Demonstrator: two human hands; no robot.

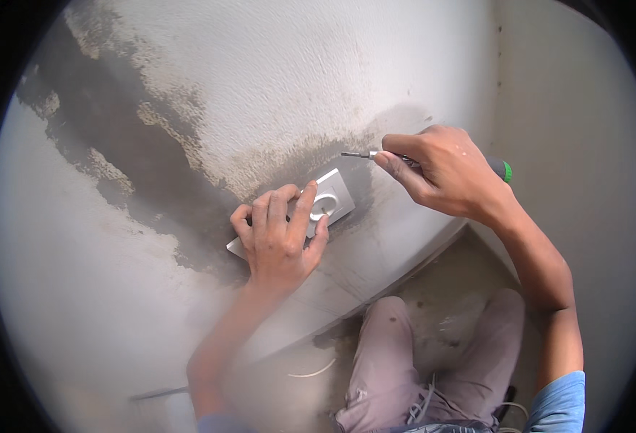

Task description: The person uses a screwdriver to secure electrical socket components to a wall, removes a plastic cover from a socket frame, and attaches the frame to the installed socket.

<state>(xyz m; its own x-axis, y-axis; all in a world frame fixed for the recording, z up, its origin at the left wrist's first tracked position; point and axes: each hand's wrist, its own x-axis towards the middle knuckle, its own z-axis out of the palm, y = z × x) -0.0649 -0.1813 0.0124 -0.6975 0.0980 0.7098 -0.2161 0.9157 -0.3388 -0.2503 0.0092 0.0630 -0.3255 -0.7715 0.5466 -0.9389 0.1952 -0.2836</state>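
Observation:
A white double wall socket (341, 189) sits at a slant on the wall, one round outlet showing and its other end largely covered by my left hand (278, 234). My left fingers curve over the plate, with the index finger and thumb on either side of the round outlet, holding it against the wall. Up and to the right, my right hand (451, 173) is closed around a screwdriver (358, 154). Its metal tip points left, apart from the socket, and its dark handle with a green end sticks out behind the hand.
Rough grey plaster (137, 137) runs diagonally down the white wall (274, 58) to the socket. Another wall (577, 144) meets it at the right. Below, a thin white cable (312, 373) lies on the stained floor (448, 270), near my bent knees.

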